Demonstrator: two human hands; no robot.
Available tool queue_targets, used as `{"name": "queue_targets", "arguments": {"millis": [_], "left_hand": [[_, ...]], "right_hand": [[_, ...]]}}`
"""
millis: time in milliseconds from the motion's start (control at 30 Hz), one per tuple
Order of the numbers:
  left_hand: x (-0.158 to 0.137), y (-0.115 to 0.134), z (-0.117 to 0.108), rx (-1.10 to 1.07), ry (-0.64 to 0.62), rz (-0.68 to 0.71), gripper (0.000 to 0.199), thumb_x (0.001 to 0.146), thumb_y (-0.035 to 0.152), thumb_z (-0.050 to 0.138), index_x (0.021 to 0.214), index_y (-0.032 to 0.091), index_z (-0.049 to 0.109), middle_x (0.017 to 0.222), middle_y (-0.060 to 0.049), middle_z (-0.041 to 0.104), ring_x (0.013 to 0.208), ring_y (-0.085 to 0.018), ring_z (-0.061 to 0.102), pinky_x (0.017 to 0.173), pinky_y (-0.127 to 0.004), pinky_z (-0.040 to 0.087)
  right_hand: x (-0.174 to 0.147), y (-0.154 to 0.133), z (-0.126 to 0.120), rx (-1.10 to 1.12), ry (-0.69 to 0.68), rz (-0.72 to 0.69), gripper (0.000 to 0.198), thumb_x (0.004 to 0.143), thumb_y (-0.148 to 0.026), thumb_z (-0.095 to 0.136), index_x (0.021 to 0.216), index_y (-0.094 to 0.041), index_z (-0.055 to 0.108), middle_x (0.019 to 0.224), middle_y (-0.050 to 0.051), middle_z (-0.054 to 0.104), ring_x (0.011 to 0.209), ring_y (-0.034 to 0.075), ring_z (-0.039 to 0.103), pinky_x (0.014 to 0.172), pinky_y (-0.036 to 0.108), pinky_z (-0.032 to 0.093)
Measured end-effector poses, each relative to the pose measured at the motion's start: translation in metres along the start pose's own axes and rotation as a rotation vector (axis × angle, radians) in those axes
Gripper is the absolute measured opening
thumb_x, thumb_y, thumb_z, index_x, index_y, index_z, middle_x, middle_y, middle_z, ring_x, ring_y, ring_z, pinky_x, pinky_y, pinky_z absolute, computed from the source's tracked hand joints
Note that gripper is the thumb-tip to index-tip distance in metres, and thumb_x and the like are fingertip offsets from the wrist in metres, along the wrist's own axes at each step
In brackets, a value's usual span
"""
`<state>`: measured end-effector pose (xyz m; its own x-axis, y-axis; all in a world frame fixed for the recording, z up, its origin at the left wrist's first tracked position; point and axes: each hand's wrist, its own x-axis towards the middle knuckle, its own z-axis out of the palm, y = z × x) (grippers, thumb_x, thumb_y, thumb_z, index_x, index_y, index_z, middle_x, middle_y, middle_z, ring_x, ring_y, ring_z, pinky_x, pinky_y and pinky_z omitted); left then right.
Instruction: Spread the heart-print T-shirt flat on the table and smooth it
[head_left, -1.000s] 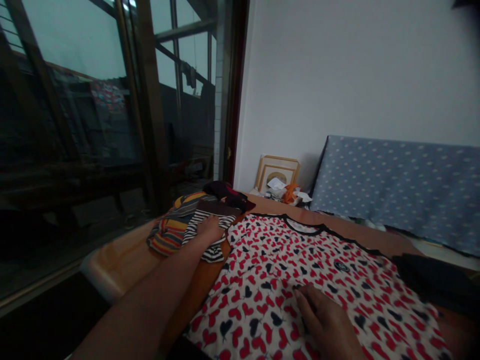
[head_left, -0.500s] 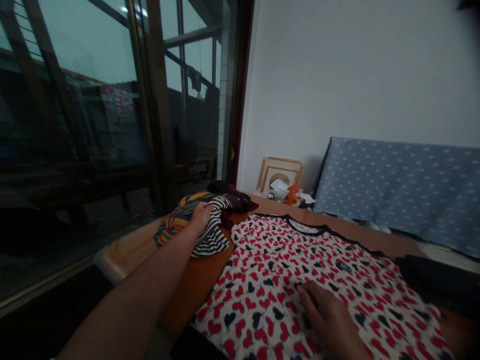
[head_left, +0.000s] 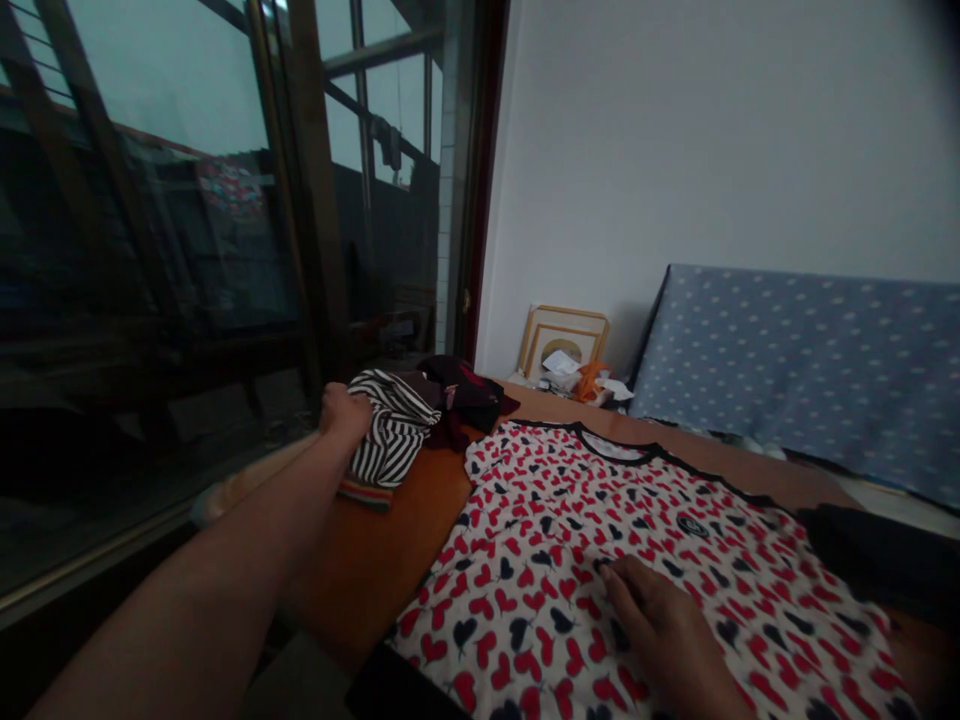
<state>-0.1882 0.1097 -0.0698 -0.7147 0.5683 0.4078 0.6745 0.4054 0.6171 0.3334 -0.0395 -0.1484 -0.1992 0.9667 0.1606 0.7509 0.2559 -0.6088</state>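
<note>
Head camera: the left hand (head_left: pixel 345 412) is closed on the edge of a black-and-white striped garment (head_left: pixel 386 455), bunched at the far left of the brown bench (head_left: pixel 409 545). A top with a heart print (head_left: pixel 592 515) lies spread out in front of the person, neckline away from them. The right hand (head_left: pixel 664 610) rests low over its middle, thumb and fingers drawn narrow; in this dim light I cannot tell whether they pinch the cloth.

The step in hand looks to be handling the striped garment beside the spread top. A next move there would call for a firm pinch at the edge, keeping the top flat.

Dark garments (head_left: pixel 469 390) sit against the striped one and could catch or drag along. Dark cloth (head_left: pixel 885 560) lies at the top's right side. Farther back are a picture frame (head_left: pixel 562 350), an orange bundle among papers (head_left: pixel 591 380) and a spotted blue cloth (head_left: pixel 802 370).
</note>
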Motion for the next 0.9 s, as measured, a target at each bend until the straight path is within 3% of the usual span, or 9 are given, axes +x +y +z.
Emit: {"name": "queue_targets", "arguments": {"millis": [133,233,333,400,467,567,733,800,900], "left_hand": [[-0.005,-0.015,-0.002,0.277,-0.173,0.065,0.04,0.084,0.028,0.057,0.123,0.019,0.061,0.124,-0.023,0.065,0.119,-0.042,0.06,0.095,-0.058,0.047],[-0.017,0.002,-0.01,0.26,0.002,0.25,0.046,0.089,0.027,0.05,0.134,0.021,0.058,0.141,-0.021,0.057,0.132,-0.041,0.051,0.103,-0.061,0.04],[-0.032,0.024,-0.013,0.162,0.18,0.539,0.053,0.097,0.036,0.044,0.148,0.022,0.049,0.161,-0.013,0.041,0.148,-0.033,0.033,0.118,-0.054,0.026],[-0.04,0.029,-0.006,0.188,0.103,0.696,0.057,0.097,0.046,0.047,0.149,0.024,0.049,0.163,-0.01,0.038,0.151,-0.032,0.028,0.122,-0.051,0.019],[-0.045,0.024,0.006,0.301,-0.09,0.805,0.06,0.091,0.051,0.056,0.145,0.025,0.055,0.16,-0.01,0.043,0.151,-0.035,0.029,0.122,-0.053,0.015],[-0.048,0.014,0.026,0.454,-0.295,0.834,0.057,0.082,0.049,0.068,0.134,0.025,0.064,0.153,-0.013,0.052,0.148,-0.039,0.032,0.121,-0.061,0.009],[-0.049,0.043,0.036,0.309,-0.204,0.854,0.055,0.083,0.043,0.067,0.135,0.026,0.063,0.145,-0.015,0.057,0.143,-0.039,0.038,0.121,-0.065,-0.003],[-0.05,0.065,0.038,0.268,-0.179,0.978,0.065,0.082,0.037,0.069,0.145,0.027,0.055,0.156,-0.013,0.047,0.15,-0.036,0.029,0.123,-0.059,-0.006],[-0.048,0.093,0.053,0.297,-0.284,1.199,0.085,0.072,0.034,0.079,0.152,0.032,0.049,0.167,-0.008,0.032,0.156,-0.035,0.012,0.123,-0.057,-0.009]], "right_hand": [[0.0,0.002,0.001,0.014,-0.013,0.004,0.044,0.097,-0.062,0.04,0.093,-0.028,0.068,0.085,0.003,0.076,0.077,0.022,0.071,0.071,0.03,0.053],[0.0,0.004,0.003,0.022,-0.007,0.0,0.046,0.097,-0.064,0.039,0.095,-0.028,0.069,0.086,0.004,0.076,0.077,0.022,0.071,0.07,0.03,0.053],[0.001,0.008,0.005,0.038,0.009,0.013,0.048,0.095,-0.066,0.041,0.097,-0.028,0.07,0.088,0.004,0.077,0.077,0.022,0.071,0.07,0.03,0.054],[0.001,0.01,0.006,0.054,0.002,0.032,0.048,0.095,-0.067,0.042,0.096,-0.028,0.071,0.086,0.004,0.076,0.076,0.022,0.07,0.07,0.029,0.054],[0.0,0.01,0.006,0.076,0.013,0.043,0.049,0.094,-0.068,0.043,0.095,-0.027,0.071,0.085,0.003,0.076,0.075,0.022,0.07,0.068,0.029,0.053],[-0.002,0.005,0.003,0.108,0.069,0.043,0.049,0.094,-0.068,0.043,0.095,-0.027,0.07,0.087,0.004,0.076,0.076,0.021,0.07,0.068,0.028,0.053],[-0.005,-0.004,0.002,0.166,0.099,0.047,0.05,0.096,-0.068,0.042,0.095,-0.026,0.069,0.088,0.004,0.075,0.079,0.021,0.069,0.075,0.029,0.054],[-0.005,-0.007,0.003,0.192,0.118,0.04,0.05,0.096,-0.068,0.041,0.094,-0.026,0.069,0.088,0.005,0.075,0.08,0.022,0.069,0.076,0.029,0.055],[-0.005,-0.009,0.004,0.211,0.161,0.033,0.051,0.096,-0.069,0.042,0.093,-0.026,0.069,0.085,0.005,0.074,0.078,0.022,0.068,0.074,0.029,0.055]]}}
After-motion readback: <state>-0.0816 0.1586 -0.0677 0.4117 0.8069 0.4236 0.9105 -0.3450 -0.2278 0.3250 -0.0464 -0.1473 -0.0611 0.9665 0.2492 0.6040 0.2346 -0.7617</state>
